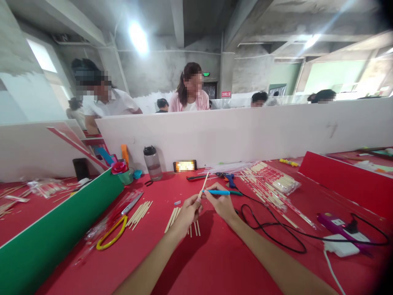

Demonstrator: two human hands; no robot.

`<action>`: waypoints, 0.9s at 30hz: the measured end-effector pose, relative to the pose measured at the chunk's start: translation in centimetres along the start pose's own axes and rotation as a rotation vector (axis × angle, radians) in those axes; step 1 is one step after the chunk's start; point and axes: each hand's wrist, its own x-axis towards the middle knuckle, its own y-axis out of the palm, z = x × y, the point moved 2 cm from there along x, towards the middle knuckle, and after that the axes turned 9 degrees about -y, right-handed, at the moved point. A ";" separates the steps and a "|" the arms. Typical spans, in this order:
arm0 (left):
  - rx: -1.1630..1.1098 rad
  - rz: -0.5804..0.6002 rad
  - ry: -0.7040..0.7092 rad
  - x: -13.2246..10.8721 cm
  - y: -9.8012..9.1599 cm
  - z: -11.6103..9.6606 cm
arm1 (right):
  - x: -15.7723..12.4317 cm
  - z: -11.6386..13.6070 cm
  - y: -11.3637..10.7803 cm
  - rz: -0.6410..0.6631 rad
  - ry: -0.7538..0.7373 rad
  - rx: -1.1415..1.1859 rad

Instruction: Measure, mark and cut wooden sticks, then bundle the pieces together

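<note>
One stick point(204, 184), pale and slim, in the left hand point(190, 211), pinched narrowly between thumb and fingers near its lower end; long axis runs up and away from the grip, leaning slightly right. One blue tool point(219, 192), in the right hand point(218, 201), gripped like a pen; axis nearly level, crossing the stick's line, tip at the stick just above the left fingers; whether touching, cannot tell. Left hand nearer the stick's lower end, right hand close beside it. Two bunches of loose sticks on the red table point(196, 270): one point(139, 214) to the left, one point(173, 218) partly hidden by the left hand.
</note>
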 end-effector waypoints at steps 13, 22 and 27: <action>-0.009 0.005 -0.015 -0.1 0.0 0.0 | 0.0 0.2 0.1 -0.003 0.008 0.014; -0.017 0.027 -0.004 0.0 -0.2 0.2 | 0.1 0.2 0.1 0.006 0.019 0.029; -0.030 0.031 -0.027 0.0 -0.1 0.1 | 0.1 0.2 0.0 -0.001 0.004 -0.003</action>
